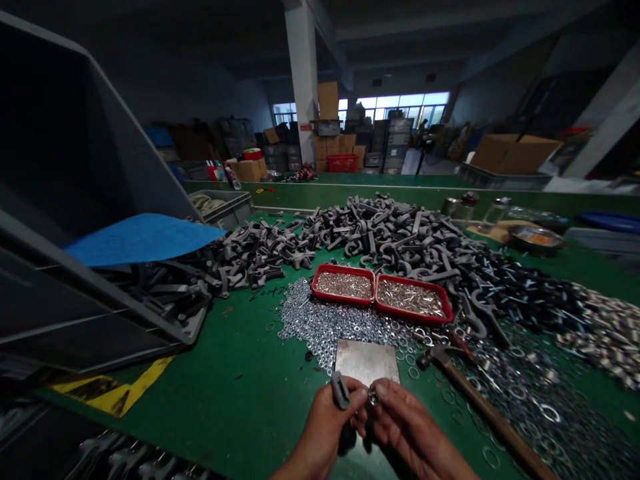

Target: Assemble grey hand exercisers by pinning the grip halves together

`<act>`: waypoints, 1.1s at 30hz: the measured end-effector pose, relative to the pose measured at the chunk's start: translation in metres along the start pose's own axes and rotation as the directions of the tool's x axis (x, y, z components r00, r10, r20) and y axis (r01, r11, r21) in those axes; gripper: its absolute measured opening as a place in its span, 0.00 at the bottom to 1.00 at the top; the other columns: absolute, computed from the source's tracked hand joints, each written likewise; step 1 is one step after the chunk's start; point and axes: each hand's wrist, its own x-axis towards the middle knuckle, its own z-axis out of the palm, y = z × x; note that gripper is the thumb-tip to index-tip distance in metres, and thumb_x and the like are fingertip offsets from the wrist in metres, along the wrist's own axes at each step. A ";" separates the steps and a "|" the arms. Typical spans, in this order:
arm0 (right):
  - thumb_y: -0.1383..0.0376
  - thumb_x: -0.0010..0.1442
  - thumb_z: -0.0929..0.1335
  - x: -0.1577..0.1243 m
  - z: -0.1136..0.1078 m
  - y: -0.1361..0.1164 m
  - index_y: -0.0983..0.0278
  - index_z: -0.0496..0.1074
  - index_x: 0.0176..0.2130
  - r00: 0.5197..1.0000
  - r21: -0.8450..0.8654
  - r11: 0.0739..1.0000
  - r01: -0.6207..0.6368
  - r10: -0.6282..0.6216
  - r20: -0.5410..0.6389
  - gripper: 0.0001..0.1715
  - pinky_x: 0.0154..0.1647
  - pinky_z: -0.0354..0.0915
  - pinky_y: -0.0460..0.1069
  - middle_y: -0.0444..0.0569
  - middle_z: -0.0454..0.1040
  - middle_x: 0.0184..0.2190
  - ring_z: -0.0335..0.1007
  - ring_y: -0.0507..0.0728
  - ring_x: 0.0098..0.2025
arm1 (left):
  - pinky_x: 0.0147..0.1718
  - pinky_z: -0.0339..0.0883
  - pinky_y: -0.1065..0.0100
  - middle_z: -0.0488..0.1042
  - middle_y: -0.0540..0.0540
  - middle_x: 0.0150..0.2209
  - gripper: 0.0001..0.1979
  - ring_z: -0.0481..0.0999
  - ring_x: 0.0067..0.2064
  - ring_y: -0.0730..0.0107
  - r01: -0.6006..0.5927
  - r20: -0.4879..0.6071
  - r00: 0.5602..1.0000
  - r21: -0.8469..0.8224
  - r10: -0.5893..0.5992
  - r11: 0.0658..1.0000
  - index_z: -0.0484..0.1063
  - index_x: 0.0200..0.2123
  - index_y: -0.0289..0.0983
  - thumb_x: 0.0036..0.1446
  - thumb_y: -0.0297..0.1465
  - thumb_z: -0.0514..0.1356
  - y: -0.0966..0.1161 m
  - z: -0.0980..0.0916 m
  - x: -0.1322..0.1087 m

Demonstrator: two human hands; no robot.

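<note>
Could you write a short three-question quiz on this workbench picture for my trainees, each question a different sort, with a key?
1. Short answer: What does the person's left hand hold?
2. True or false: In the picture, the hammer lies to the right of the metal plate.
3. Fill in the number: On the green table, ___ red trays of small metal pieces stand beyond the plate.

Key: 1. A grey part; 2. True; 3. Two.

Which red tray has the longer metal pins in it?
The right red tray, nearer the hammer: its pins look long and slender, while the left red tray holds finer bits.
</note>
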 end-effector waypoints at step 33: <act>0.52 0.53 0.76 0.008 0.003 -0.005 0.58 0.70 0.39 0.860 -0.498 0.838 0.221 -0.409 -0.305 0.20 0.38 0.70 0.53 0.46 0.78 0.32 0.76 0.60 0.35 | 0.36 0.60 0.70 0.68 0.52 0.32 0.17 0.68 0.34 0.70 -0.145 0.067 0.989 0.430 0.129 0.891 0.63 0.46 0.40 0.51 0.24 0.55 0.021 -0.007 0.027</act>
